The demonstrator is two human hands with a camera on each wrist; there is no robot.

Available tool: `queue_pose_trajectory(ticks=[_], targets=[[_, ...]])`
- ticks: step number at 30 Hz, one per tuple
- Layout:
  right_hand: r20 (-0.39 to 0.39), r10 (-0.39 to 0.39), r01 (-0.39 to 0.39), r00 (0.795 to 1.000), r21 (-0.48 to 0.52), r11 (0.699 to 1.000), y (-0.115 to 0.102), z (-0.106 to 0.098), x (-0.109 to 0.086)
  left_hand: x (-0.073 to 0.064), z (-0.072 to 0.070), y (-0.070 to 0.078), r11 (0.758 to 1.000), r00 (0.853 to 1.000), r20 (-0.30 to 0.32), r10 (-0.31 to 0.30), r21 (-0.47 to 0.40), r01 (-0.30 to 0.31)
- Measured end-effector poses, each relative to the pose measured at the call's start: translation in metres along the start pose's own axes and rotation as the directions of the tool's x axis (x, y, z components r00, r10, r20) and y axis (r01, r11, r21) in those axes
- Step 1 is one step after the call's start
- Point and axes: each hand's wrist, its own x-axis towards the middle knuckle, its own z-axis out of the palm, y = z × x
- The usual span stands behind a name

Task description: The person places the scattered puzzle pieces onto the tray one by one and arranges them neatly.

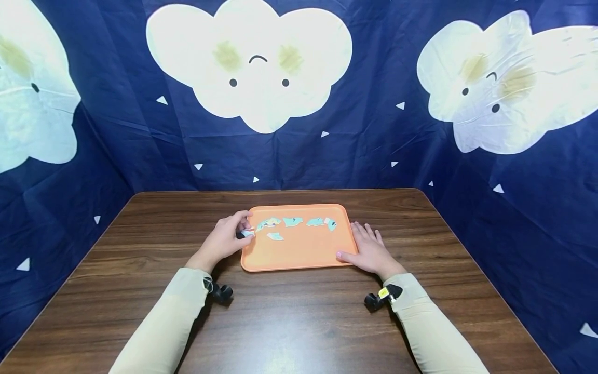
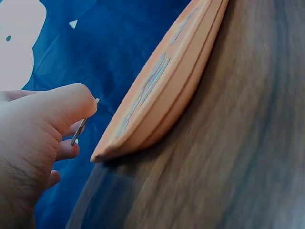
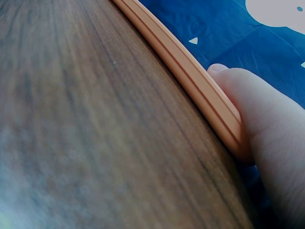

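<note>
My left hand [image 1: 223, 237] is at the left end of an orange tray [image 1: 303, 254], pinching a thin, flat puzzle piece [image 1: 248, 233] between thumb and fingers. In the left wrist view this piece [image 2: 79, 131] shows edge-on, held up beside the tray's corner. On the tray lie several irregular light-blue printed pieces: a yellowish patterned one [image 1: 268, 224] nearest the left hand, a blue one [image 1: 293, 222] beside it, and a small one [image 1: 275, 236] lower down. My right hand [image 1: 372, 250] rests at the tray's right side, thumb [image 3: 233, 83] over the rim and other fingers extended.
Two more pieces, one blue [image 1: 315, 222] and one with a dark mark [image 1: 332, 225], lie toward the tray's right end. The tray sits on a brown wooden table [image 1: 289, 311]. A dark blue curtain [image 1: 280, 156] with white clouds hangs behind the table and along its sides.
</note>
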Motion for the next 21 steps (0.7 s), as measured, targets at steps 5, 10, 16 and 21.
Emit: queue_pose_trajectory(ticks=[5,10,16,21], targets=[[-0.006,0.002,-0.002,1.0,0.004,1.0,0.0,0.0,0.0,0.008,0.006,0.008,0.999,0.999,0.009,0.04,0.019,-0.04],[-0.004,0.001,-0.001,1.0,0.008,1.0,-0.002,-0.001,-0.001,0.016,0.012,0.015,1.0,0.998,0.067,0.014,0.027,-0.016],[-0.008,-0.003,0.003,1.0,0.015,1.0,-0.004,-0.003,-0.002,0.024,0.019,0.024,0.999,0.992,0.124,-0.011,0.034,0.007],[-0.011,-0.004,0.005,1.0,0.016,1.0,-0.005,-0.003,-0.002,0.03,0.026,0.03,1.0,0.989,0.144,-0.011,0.021,0.008]])
